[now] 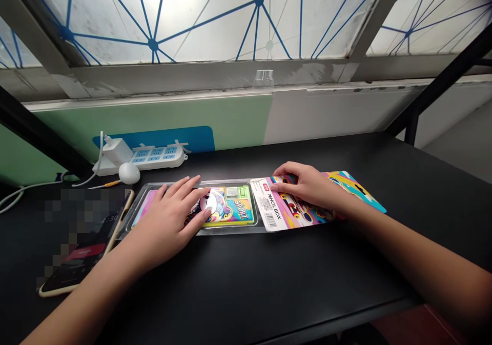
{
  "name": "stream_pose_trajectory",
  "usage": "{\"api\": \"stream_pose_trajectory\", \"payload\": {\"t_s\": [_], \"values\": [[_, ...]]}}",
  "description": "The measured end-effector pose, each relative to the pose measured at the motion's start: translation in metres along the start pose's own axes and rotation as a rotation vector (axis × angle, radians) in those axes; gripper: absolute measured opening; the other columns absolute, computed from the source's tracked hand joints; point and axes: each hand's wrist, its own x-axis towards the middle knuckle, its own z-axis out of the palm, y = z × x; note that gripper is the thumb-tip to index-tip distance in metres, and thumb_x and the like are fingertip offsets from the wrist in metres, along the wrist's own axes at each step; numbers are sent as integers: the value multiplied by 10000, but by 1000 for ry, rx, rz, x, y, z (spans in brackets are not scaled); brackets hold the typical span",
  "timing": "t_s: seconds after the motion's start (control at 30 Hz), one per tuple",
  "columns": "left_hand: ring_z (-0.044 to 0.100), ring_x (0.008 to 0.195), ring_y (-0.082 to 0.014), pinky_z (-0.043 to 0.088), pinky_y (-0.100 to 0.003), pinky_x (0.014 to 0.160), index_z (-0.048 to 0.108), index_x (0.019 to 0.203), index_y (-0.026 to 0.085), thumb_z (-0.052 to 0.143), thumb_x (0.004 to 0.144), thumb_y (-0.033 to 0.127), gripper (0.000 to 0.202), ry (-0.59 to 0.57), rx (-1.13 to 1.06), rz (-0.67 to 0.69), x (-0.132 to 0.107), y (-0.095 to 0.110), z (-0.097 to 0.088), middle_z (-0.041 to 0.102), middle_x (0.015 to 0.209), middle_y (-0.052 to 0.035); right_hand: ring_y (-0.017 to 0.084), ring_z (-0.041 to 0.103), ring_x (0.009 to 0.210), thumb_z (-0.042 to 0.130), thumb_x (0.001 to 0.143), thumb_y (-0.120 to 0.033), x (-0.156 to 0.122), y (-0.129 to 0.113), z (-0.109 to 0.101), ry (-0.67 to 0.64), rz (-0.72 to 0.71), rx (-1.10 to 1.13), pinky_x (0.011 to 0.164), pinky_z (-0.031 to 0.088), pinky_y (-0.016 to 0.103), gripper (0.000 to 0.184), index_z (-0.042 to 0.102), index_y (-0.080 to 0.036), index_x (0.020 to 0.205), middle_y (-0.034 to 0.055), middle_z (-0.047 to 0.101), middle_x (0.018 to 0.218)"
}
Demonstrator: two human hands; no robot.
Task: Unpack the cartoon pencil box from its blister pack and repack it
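A colourful pencil box (230, 206) lies in a clear plastic blister tray (230, 229) on the black desk (269, 283). My left hand (172, 217) rests flat on it, fingers stretched out and slightly apart. To the right lies the printed cardboard insert (272, 209), labelled "PENCIL BOX", with a barcode at its near end. My right hand (307, 183) lies on top of that card, fingers curled down, pressing near its left end. The card's right end (361, 188) sticks out past my wrist.
A phone (80, 252) in a pale case lies at the left, screen partly blurred. Behind it sit a white power strip (154, 156) with a plugged charger (115, 150), a round white object (129, 173) and cables. A black frame post (434, 94) rises at right.
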Motion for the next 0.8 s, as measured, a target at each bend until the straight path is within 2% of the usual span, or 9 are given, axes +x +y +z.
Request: {"api": "stream_pose_trajectory", "payload": {"t_s": [0.53,0.8], "values": [[317,1510,-340,293,-639,1168,547,1434,307,348,1013,571,535,0,-3,-3,-1,0,0,381,1632,-65,261,651,945,678,813,-615,0,6,-12,24,-18,-51,784,491,361,377,697,-269,962,35,714,1048],[333,1499,-355,283,-660,1167,562,1416,265,348,1020,535,524,40,21,-4,-3,19,8,408,1614,-96,247,642,902,651,842,-623,-6,-3,-1,24,-55,-70,764,482,363,398,690,-254,986,48,698,1031]]}}
